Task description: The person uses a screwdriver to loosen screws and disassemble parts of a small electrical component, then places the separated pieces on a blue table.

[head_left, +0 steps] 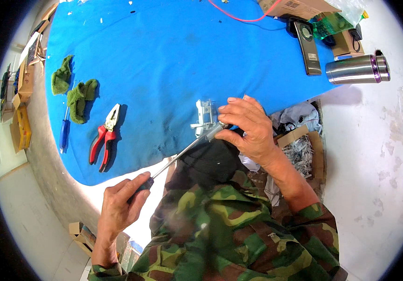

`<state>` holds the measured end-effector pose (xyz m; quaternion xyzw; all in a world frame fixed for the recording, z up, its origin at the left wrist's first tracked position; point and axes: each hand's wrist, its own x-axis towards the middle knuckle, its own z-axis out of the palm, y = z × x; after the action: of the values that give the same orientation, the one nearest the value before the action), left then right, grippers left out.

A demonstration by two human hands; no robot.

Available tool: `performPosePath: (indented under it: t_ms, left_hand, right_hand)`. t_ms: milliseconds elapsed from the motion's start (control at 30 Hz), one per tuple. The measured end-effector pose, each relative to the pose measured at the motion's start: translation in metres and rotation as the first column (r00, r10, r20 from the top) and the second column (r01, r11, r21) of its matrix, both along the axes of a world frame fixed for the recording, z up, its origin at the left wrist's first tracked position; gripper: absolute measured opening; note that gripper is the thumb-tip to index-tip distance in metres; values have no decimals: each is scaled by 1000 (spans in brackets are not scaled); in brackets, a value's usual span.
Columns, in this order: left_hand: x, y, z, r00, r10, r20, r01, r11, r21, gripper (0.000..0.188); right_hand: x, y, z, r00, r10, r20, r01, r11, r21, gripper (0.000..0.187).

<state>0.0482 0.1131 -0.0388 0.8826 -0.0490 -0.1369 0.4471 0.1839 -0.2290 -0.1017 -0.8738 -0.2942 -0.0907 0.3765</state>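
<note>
My left hand is closed around the dark handle of a screwdriver. Its long metal shaft slants up and to the right, toward the fingers of my right hand. Those fingers are curled in a pinch around a small dark and grey piece at the far end of the shaft; most of it is hidden by the fingers. Right beside the fingertips, a white plastic bracket shows near the table's front edge. Whether the right hand touches the bracket is unclear.
Red-handled pliers, a blue-handled tool and green cloth pieces lie on the blue tabletop. At the far right are a phone and a steel flask. An open carton of scraps sits below, right.
</note>
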Motion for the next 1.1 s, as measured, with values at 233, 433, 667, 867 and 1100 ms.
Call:
performPosePath:
  t_ms: [233,433,667,867,1100]
  left_hand:
    - [-9,-12,6,975,122,-188,-145,983,-111,31]
    - [-17,-18,-1,963,168,-212,-204,965,-163,40]
    - [-16,-22,6,892,198,-407,-313,919,-239,41]
    - [-7,-11,7,1000,-29,5,28,991,135,43]
    - [-2,-8,0,986,-106,125,80,977,200,41]
  right_hand:
    - [0,-1,0,1000,-3,6,3,1000,-15,35]
    - [1,-1,1,1000,0,-6,0,1000,-14,34]
    - [2,-3,1,1000,6,-11,-6,1000,-4,34]
    - [4,-4,3,999,16,-38,-16,1000,-16,35]
    - [1,-2,-1,1000,-3,-26,3,1000,-10,33]
